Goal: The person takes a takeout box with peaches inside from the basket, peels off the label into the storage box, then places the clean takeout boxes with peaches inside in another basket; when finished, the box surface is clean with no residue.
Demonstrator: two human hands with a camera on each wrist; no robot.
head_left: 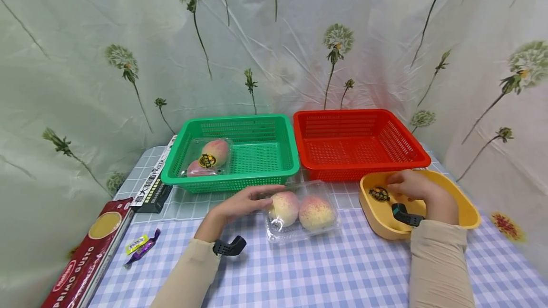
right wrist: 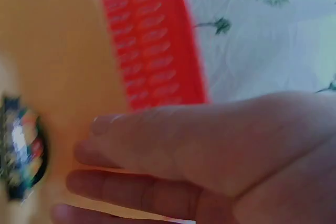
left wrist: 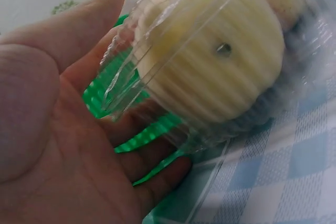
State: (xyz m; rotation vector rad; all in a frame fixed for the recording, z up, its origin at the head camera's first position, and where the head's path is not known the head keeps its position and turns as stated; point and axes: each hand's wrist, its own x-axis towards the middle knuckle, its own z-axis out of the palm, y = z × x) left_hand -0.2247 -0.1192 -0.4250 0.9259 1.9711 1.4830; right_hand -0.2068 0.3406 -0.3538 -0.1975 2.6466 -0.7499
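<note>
— Left hand (head_left: 246,204)?
— Fingers spread, grip loose, at left side of peach box (head_left: 302,210), near-centre on counter (head_left: 299,274).
— Right hand (head_left: 417,189)?
— Inside yellow tub (head_left: 369,210), right; fingers extended, grip relaxed, beside sticker (head_left: 379,194).

Staged area w/ floral backdrop (head_left: 278,51), chkd tablecloth (head_left: 308,270).

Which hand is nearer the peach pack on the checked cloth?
Left. The left hand is at the left edge of the peach pack; the right hand is farther off, at the yellow tub.
</note>
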